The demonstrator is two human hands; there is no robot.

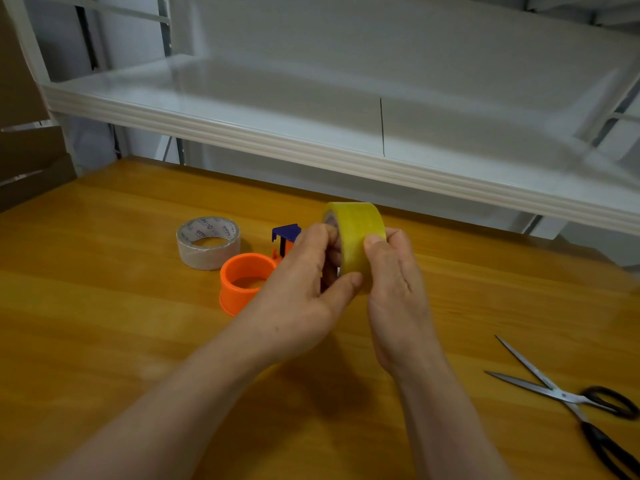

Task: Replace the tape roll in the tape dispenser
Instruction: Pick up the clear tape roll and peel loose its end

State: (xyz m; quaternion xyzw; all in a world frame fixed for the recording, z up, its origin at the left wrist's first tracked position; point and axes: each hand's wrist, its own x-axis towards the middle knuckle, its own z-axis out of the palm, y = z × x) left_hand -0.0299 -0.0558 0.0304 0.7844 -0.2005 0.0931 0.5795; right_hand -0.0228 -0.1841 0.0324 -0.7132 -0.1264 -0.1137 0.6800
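Observation:
A yellow tape roll (358, 230) is held on edge above the wooden table (104, 306), between both hands. My left hand (301, 282) grips its near and left side, fingers around the core and thumb on the lower rim. My right hand (394, 282) holds the right side with its thumb pressed on the outer tape surface. Behind my left hand lies the orange tape dispenser (244, 278), its round hub with nothing on it and its blue cutter end (285, 233) partly hidden. A nearly used-up clear tape roll (207, 242) with a printed core lies flat to the dispenser's left.
Scissors (568, 396) with black handles lie open at the table's right front. A white shelf (311, 133) overhangs the table's far edge. Cardboard boxes (27, 133) stand at the far left.

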